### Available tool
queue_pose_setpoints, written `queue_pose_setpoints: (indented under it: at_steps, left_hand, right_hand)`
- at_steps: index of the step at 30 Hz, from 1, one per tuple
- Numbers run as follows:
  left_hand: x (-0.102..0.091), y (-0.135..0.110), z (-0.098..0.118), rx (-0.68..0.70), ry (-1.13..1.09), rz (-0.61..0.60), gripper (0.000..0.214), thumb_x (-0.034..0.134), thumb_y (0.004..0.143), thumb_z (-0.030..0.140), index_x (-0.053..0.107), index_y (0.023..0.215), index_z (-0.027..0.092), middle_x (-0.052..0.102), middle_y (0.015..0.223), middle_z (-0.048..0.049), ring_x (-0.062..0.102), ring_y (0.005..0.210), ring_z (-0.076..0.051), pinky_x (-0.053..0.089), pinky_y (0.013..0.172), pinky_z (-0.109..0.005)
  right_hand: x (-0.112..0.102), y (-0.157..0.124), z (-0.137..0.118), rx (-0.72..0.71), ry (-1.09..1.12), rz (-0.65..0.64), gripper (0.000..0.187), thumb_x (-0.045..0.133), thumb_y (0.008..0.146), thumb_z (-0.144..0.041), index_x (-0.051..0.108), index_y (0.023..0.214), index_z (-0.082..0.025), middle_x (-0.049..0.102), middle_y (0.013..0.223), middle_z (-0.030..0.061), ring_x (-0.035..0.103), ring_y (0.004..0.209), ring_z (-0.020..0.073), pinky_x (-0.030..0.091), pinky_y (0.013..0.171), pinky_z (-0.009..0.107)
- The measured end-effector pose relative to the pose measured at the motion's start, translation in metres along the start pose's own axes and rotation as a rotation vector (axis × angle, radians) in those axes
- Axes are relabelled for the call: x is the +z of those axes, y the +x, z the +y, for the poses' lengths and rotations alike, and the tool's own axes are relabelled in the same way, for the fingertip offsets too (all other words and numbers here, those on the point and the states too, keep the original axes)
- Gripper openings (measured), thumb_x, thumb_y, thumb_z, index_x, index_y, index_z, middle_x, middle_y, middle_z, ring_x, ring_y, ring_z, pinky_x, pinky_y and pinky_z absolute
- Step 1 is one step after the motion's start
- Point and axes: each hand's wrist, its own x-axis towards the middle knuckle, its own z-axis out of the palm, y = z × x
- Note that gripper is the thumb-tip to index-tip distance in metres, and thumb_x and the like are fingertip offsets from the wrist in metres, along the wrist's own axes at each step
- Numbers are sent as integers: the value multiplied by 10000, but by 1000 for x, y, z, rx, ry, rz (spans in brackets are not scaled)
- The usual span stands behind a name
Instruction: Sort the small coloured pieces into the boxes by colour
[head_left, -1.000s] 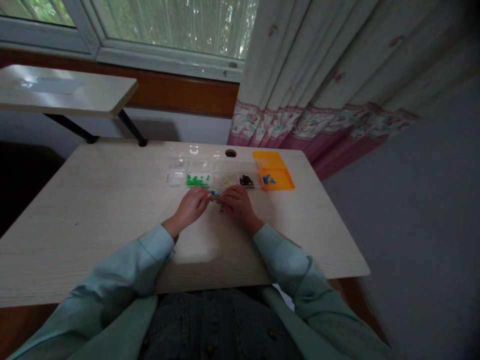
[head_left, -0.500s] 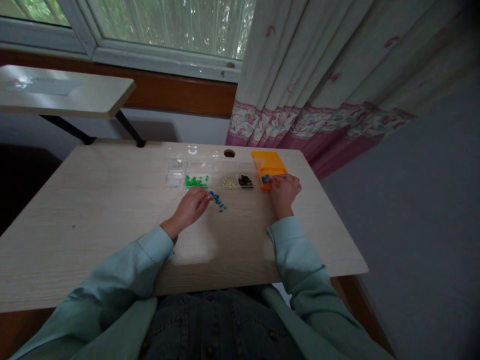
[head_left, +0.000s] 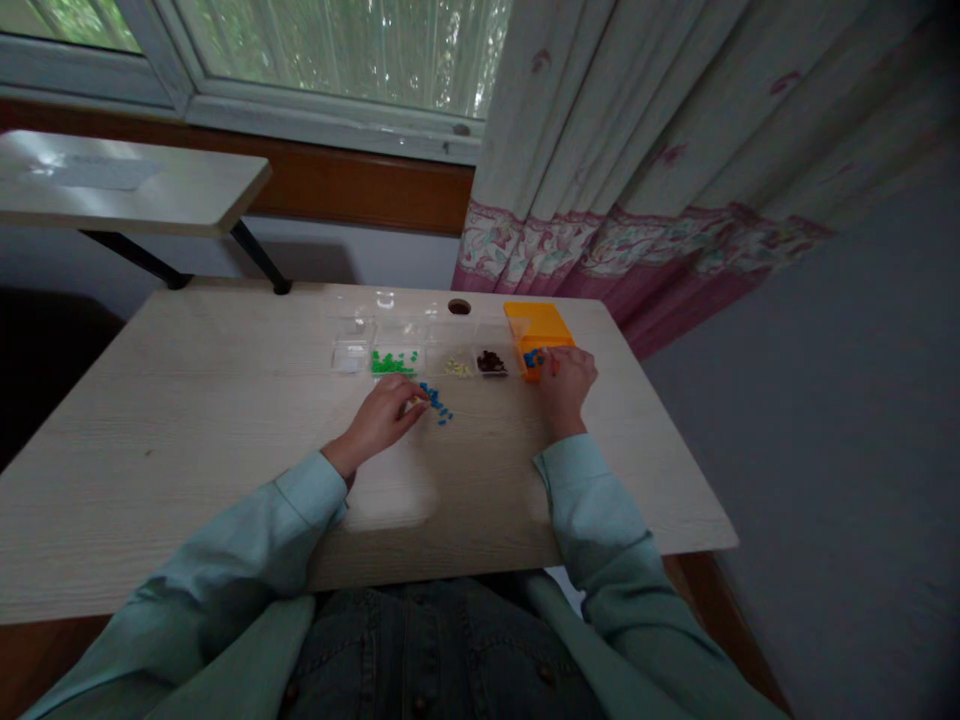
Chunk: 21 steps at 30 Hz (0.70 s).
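Observation:
My left hand (head_left: pixel 385 412) rests low over the table beside a loose scatter of small blue pieces (head_left: pixel 435 402). Its thumb and fingers are curled together, with something small and pale between them that I cannot make out. At the orange box (head_left: pixel 541 322), which stands open, my right hand (head_left: pixel 568 383) has its fingers bent at the front right edge. More blue pieces (head_left: pixel 532 358) lie inside this box, next to the right fingertips. Whatever the right fingers hold is too small to tell.
Several clear plastic boxes (head_left: pixel 349 358) stand in a row along the back of the table (head_left: pixel 225 420). They hold green pieces (head_left: pixel 394 363), cream pieces (head_left: pixel 457 368) and dark brown pieces (head_left: pixel 491 362). Behind are a cable hole (head_left: pixel 459 307), a raised shelf (head_left: pixel 187 190) and a curtain (head_left: pixel 600 200).
My left thumb has moved slightly away from the forefinger beside the blue pieces. My right hand has shifted a little to the left at the orange box.

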Motion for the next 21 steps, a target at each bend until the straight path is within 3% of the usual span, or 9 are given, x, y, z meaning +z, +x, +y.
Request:
queue_pose_setpoints:
  at_steps: [3,11,21]
  left_hand:
    - [1,-1,-1,69,25,-73,270,604,913,435,664,1031,199,604,950,-70,553,947,-223,456,849,-358]
    - [8,-1,1,175,178,-151,307,619,897,468,666,1076,222,612,1055,-80,540,989,-239,429,878,-377]
    - [12,3,9,166,234,-146,189,580,934,354,683,945,197,596,997,-79,521,908,-209,416,805,-337]
  right_hand:
    - [-1,-7,-19,-38,-23,17,390,410,974,-393,710,872,-166,661,903,111,505,895,231,386,838,407]
    - [8,-32,-70,-410,90,-115,237,528,944,-304,741,907,-210,707,952,60,573,989,220,399,949,404]
    - [11,-40,-80,-506,151,-149,206,546,945,-293,740,918,-226,715,948,44,581,979,217,421,947,406]
